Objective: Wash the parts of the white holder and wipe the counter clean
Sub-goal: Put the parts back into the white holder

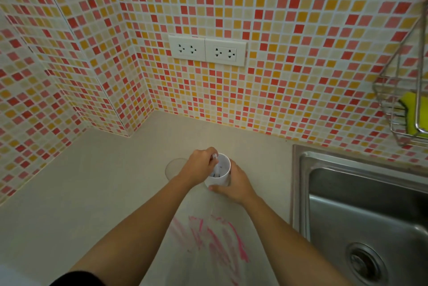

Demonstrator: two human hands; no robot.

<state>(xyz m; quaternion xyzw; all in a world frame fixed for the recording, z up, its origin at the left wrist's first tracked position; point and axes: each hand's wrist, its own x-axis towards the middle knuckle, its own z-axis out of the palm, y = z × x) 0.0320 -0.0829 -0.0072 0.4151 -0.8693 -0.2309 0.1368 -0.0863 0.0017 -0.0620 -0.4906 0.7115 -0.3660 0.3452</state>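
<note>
White plastic, the holder (220,173) stands upright on the pale counter (92,193), clasped low around its outer wall by the right hand (232,185), whose fingers curl closed about the cup with the thumb tip pressed at its near base. The left hand (199,167) sits against the holder's rim on the other side, its fingers pinched shut on a small white piece (215,155) at the top edge; a thin part reaches from that pinch down into the cup, where dark specks lie on the inner wall. Just behind the left knuckles a clear round disc (174,167) lies flat on the counter, partly hidden by the hand. Nearer the person than both wrists, pink smears (220,239) streak the counter between the forearms. Beyond the right hand's outer side a steel sink (361,204) is set into the counter, and above it a wire rack (393,109) on the mosaic tile wall (278,31) holds a yellow sponge (411,112). Two white sockets (207,50) are on the wall far past the fingertips.
</note>
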